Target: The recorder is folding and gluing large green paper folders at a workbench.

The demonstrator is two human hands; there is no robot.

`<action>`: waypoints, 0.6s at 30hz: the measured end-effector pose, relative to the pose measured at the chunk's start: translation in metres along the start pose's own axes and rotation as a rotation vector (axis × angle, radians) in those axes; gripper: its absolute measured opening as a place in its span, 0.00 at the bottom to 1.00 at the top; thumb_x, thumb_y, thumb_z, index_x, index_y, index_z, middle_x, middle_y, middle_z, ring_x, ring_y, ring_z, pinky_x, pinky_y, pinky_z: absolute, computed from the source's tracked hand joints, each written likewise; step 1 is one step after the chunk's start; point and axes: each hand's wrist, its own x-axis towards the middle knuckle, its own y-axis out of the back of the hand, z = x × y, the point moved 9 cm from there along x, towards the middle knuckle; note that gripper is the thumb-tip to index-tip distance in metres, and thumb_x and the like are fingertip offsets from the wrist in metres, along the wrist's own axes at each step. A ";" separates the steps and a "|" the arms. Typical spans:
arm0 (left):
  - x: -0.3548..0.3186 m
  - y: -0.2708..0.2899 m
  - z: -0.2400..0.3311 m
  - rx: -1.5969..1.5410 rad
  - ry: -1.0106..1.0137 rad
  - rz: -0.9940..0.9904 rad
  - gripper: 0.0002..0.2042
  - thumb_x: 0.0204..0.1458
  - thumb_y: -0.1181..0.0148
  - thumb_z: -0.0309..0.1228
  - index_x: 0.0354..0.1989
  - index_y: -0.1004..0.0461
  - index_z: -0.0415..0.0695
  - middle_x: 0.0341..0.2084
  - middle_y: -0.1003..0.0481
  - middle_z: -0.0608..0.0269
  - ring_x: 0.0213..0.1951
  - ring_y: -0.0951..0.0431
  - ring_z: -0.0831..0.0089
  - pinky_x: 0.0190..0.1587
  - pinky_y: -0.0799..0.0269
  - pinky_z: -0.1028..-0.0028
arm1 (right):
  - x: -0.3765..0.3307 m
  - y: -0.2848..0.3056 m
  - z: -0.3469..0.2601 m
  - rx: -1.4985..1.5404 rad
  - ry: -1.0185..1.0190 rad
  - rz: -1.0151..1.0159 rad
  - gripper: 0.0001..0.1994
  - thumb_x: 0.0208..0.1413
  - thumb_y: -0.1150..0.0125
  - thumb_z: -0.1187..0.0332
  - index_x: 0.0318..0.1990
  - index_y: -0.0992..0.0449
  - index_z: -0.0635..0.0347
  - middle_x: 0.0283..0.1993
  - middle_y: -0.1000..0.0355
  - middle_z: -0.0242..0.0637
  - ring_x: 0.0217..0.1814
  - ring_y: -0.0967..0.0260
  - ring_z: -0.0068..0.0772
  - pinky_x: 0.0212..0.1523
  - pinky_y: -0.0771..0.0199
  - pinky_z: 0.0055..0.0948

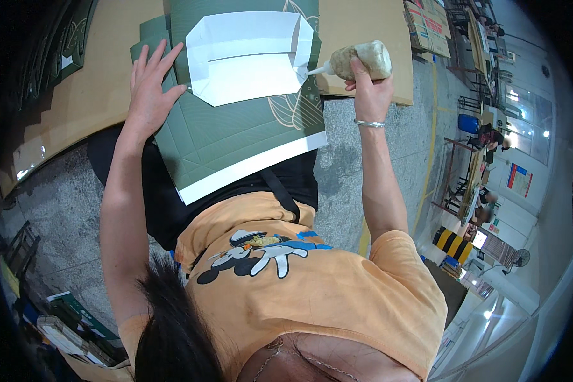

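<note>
A green paper bag (213,143) with gold line drawings lies flat, its near end overhanging the table edge toward my lap. At its far end the bottom is folded out, showing white inner flaps (251,79). My left hand (151,89) rests with spread fingers on the green paper, left of these flaps. In my right hand (369,86) is a stained, cloudy squeeze bottle (363,60), tipped to the left. Its thin white nozzle reaches the right corner of the white flaps; whether it touches the paper I cannot tell.
The cardboard-covered table (363,28) stretches to both sides. More green bags (57,51) are stacked at the far left, and flattened cartons (426,28) stand at the far right. People (490,137) sit at benches along the right. A grey floor (344,159) shows below the table edge.
</note>
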 end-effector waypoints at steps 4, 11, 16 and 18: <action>0.000 -0.002 0.000 0.003 0.001 -0.002 0.35 0.47 0.37 0.30 0.66 0.41 0.63 0.69 0.49 0.60 0.71 0.59 0.56 0.71 0.64 0.55 | -0.010 -0.004 0.003 0.015 -0.045 -0.062 0.23 0.50 0.31 0.65 0.48 0.34 0.69 0.35 0.28 0.39 0.23 0.31 0.19 0.22 0.28 0.17; 0.000 -0.001 -0.002 -0.003 -0.007 0.009 0.35 0.47 0.37 0.30 0.66 0.42 0.64 0.68 0.49 0.60 0.71 0.58 0.56 0.71 0.64 0.55 | -0.022 -0.007 0.002 -0.014 -0.081 -0.084 0.22 0.50 0.31 0.66 0.47 0.34 0.68 0.35 0.28 0.38 0.23 0.32 0.18 0.21 0.29 0.18; 0.002 -0.002 -0.001 0.012 -0.006 0.012 0.35 0.47 0.37 0.30 0.66 0.42 0.64 0.68 0.49 0.60 0.70 0.58 0.55 0.71 0.64 0.55 | -0.014 -0.001 -0.001 0.047 -0.043 -0.035 0.19 0.52 0.33 0.68 0.45 0.32 0.69 0.34 0.27 0.39 0.22 0.31 0.21 0.20 0.29 0.18; 0.002 -0.001 0.000 0.016 -0.009 0.016 0.35 0.47 0.37 0.30 0.66 0.42 0.64 0.68 0.49 0.60 0.70 0.58 0.55 0.71 0.64 0.56 | -0.010 0.002 -0.005 0.033 -0.020 -0.027 0.15 0.54 0.34 0.68 0.43 0.30 0.69 0.33 0.27 0.40 0.22 0.30 0.23 0.19 0.29 0.19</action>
